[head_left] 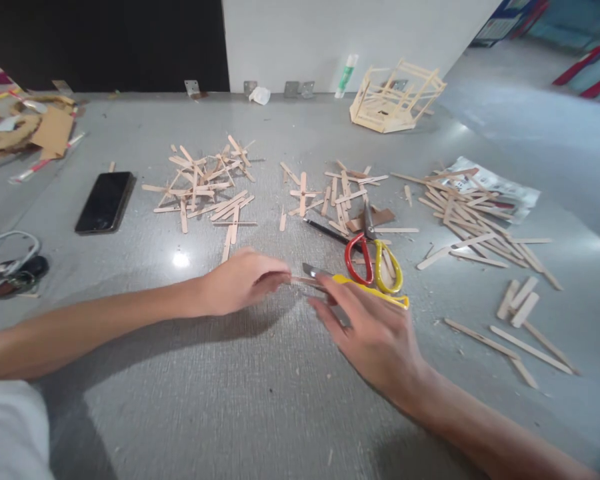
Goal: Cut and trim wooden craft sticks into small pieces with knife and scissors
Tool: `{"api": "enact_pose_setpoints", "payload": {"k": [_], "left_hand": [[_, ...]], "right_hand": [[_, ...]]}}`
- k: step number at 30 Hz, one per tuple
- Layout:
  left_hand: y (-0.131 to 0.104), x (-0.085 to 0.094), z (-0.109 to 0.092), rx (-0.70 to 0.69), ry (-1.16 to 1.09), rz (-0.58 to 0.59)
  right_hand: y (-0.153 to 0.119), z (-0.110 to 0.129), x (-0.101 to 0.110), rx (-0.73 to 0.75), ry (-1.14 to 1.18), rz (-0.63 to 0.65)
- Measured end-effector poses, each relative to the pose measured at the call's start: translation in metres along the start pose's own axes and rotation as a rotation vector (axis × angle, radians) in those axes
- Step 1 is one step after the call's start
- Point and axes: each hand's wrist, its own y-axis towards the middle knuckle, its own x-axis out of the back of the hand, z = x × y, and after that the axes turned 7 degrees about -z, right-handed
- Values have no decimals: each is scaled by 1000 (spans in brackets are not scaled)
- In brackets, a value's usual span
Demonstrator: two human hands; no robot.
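Observation:
My left hand (pixel 240 280) is closed, its fingertips pinching a thin wooden craft stick (pixel 305 281). The stick reaches right, toward my right hand (pixel 370 327), whose index finger and thumb are stretched out and apart around its far end; whether they touch it is unclear. Just beyond these fingers is a yellow utility knife (pixel 370 289), blade pointing left, partly covered by the index finger. Scissors (pixel 369 247) with one red and one yellow handle lie behind the knife, beside a black pen (pixel 325 231).
Loose craft sticks (pixel 200 180) lie in piles at left, centre and right (pixel 475 213). A hexagonal stick frame (pixel 395 100) and a glue tube (pixel 347 77) stand at the back. A phone (pixel 105 202), cable (pixel 15 237) and cardboard (pixel 54 131) are on the left.

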Motion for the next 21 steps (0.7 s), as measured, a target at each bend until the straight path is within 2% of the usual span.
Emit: {"api": "enact_pose_setpoints", "payload": {"k": [2,4,10,17,21], "left_hand": [[-4,-1,-7,-122,60,-125],[-7,-2,-16,-191,62,-170],[-8,5,-34,-123,-54,-150],[-7,8,-39,-159,-148,-82],[-9,10,-41,-178,-159,-90]], "right_hand": [[1,-3,4,-112,176,-60],[1,-3,7,-113,247,-126],[2,0,12,5,212,-279],[4,-6,26,280,135,-249],[4,-7,35,371,99,-200]]}}
